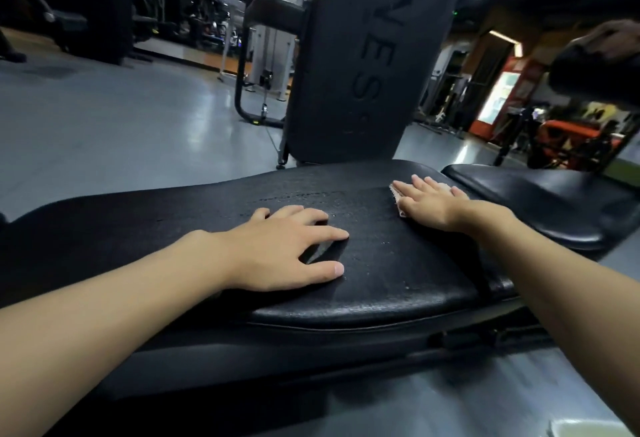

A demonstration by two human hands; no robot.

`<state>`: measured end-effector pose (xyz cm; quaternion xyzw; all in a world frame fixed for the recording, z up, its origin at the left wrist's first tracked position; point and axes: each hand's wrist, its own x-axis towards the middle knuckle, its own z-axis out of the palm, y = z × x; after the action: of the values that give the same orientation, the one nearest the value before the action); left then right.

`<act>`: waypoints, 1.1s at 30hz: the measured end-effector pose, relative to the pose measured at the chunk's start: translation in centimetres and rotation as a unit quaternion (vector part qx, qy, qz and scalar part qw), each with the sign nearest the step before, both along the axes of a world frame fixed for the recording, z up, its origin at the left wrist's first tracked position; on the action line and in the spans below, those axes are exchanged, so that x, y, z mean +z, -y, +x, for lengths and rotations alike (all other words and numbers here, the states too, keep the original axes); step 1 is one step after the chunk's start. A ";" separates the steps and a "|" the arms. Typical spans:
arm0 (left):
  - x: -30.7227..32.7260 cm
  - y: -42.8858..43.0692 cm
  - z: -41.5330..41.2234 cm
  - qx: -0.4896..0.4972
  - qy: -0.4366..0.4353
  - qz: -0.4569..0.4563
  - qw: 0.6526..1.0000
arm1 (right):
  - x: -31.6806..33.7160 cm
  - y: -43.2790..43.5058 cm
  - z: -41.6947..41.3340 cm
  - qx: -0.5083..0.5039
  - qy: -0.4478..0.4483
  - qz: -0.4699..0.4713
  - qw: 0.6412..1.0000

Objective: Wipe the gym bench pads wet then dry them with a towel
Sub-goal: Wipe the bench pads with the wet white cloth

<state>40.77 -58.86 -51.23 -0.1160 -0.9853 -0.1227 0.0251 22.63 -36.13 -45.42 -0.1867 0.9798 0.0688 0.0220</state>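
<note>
Pressing pale cloth (398, 202) onto grainy black pad (384, 274), right hand (429, 200) flat-fingered; left hand (287, 249) splayed, empty.

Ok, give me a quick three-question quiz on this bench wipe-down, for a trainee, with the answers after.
1. True or false: the left hand holds the cloth.
2. The cloth lies on: A the floor, B the long pad, C the upright pad.
3. Fill in: the ___ hand presses the cloth with straight fingers.
Key: 1 false; 2 B; 3 right hand.
</note>
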 end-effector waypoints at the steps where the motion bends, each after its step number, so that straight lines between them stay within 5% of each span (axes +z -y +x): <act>1: 0.0 -0.5 -0.3 -0.004 -0.003 0.001 1.000 | 0.3 -1.1 -0.4 -0.013 -0.002 -0.003 1.000; 14: 0.4 0.7 -1.9 -0.063 -0.009 0.002 0.998 | 0.6 -7.1 2.4 -0.098 -0.084 -0.037 0.991; 19: 0.3 2.7 -1.5 -0.073 -0.009 0.034 0.997 | 0.4 -5.4 2.9 -0.151 -0.018 -0.015 0.988; 26: 0.0 3.8 -0.8 -0.063 -0.041 0.014 0.997 | -0.8 -1.9 5.1 -0.046 -0.044 0.030 0.998; 33: -1.6 8.4 4.9 0.028 -0.021 -0.005 0.999 | -1.6 0.1 7.1 -0.052 -0.022 0.020 0.998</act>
<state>45.63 -67.30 -52.87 -0.0907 -0.9881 -0.1145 0.0483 29.74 -36.27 -47.06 -0.1338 0.9868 0.0907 0.0076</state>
